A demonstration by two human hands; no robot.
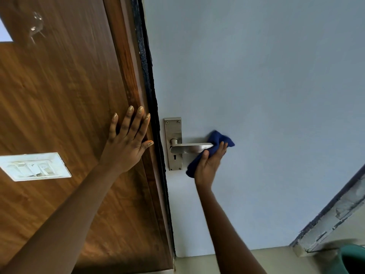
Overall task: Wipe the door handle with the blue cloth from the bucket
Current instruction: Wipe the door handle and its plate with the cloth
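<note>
My right hand (210,165) clamps the blue cloth (216,140) over the door handle (189,148) tip; my left hand (126,143) lies flat, fingers apart, on the wooden panel (59,95).

Two hands (126,147), one cloth (217,140), one handle (189,148)

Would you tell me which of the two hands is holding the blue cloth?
The right hand: it grips the blue cloth at the handle tip, while the left hand lies flat and empty on the wood panel.

Handle (189,148) tip hidden under blue cloth (216,142); green bucket (351,260) cut by frame corner.
</note>
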